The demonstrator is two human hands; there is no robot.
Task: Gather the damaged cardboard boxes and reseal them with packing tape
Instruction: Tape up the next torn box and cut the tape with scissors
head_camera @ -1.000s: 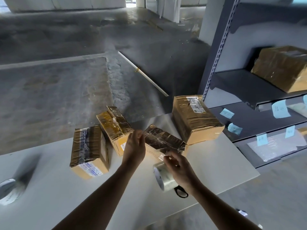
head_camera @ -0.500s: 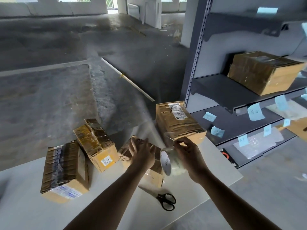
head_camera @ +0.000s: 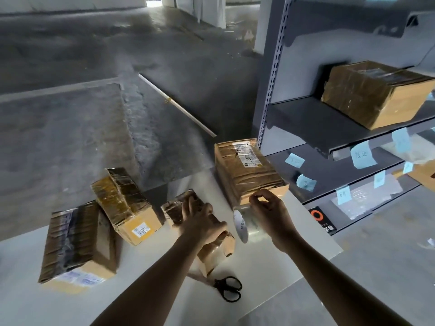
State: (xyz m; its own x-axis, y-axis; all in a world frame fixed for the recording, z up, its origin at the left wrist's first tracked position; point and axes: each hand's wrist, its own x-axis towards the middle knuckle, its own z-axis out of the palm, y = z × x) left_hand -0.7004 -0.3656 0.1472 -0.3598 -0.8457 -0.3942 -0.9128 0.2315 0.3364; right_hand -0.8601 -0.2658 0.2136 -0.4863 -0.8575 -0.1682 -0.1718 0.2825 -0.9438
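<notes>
Left hand [head_camera: 202,220] holds down small crumpled brown cardboard box [head_camera: 175,208] on white table [head_camera: 270,267]; right hand [head_camera: 270,212] grips clear packing-tape roll [head_camera: 244,225] just right of that box, fingertips pinching near its top; risks: film tears or sticks to itself; box slides if hold slackens.

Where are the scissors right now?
Head view, low centre: the scissors lie on the table, right in front of the box under the left hand.
</notes>
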